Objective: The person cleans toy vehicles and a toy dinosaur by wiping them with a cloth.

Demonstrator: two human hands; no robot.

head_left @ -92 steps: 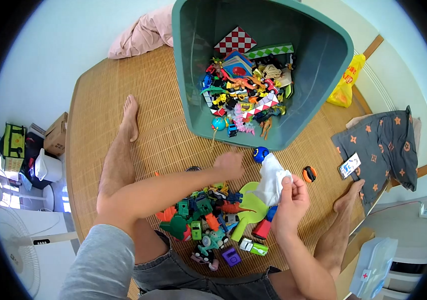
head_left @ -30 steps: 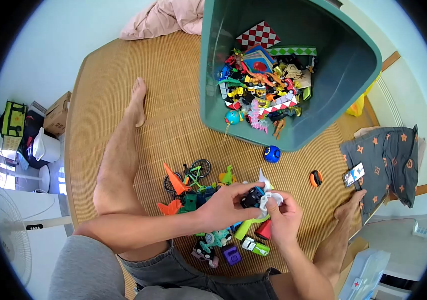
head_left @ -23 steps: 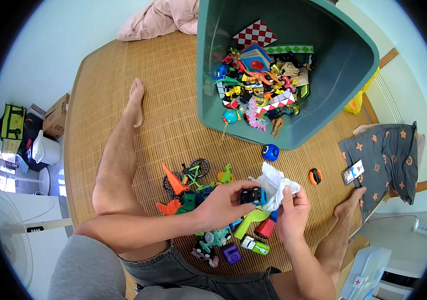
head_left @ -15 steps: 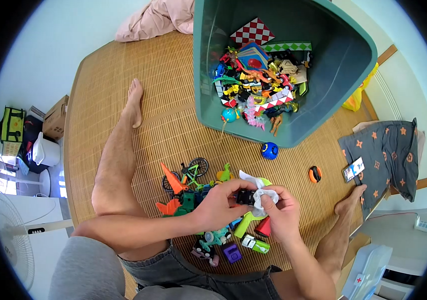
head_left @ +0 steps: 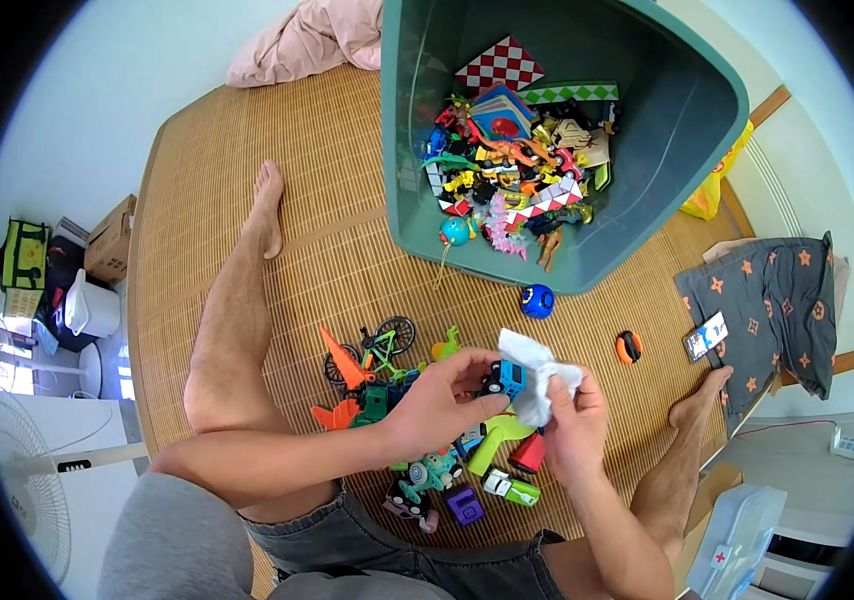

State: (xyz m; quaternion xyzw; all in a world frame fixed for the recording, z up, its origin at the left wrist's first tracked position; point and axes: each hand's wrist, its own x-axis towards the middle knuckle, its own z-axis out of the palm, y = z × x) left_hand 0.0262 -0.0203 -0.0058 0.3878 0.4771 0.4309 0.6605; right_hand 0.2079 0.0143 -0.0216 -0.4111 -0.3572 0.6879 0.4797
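Note:
A small blue toy car (head_left: 505,378) with black wheels is pinched in the fingers of my left hand (head_left: 437,408). Just to its right, my right hand (head_left: 574,425) grips a crumpled white wipe (head_left: 539,385), one flap of which stands up beside the car. Under and around my hands lie several toys on the mat: a green toy bicycle (head_left: 384,345), an orange pointed piece (head_left: 345,362), a lime green piece (head_left: 495,436), a red piece (head_left: 528,453), a green and white toy car (head_left: 511,488) and a purple block (head_left: 464,506).
A big green bin (head_left: 402,200) full of mixed toys stands ahead on the bamboo mat (head_left: 332,160). Near it are a blue ball (head_left: 537,301) and an orange-black ring (head_left: 629,347). A phone (head_left: 706,337) lies by dark patterned cloth (head_left: 767,310); a fan (head_left: 22,480) stands left.
The toy car has turned in my left hand, and its blue side now shows instead of its black underside. My right hand has drawn slightly away with the wipe, which is more spread out.

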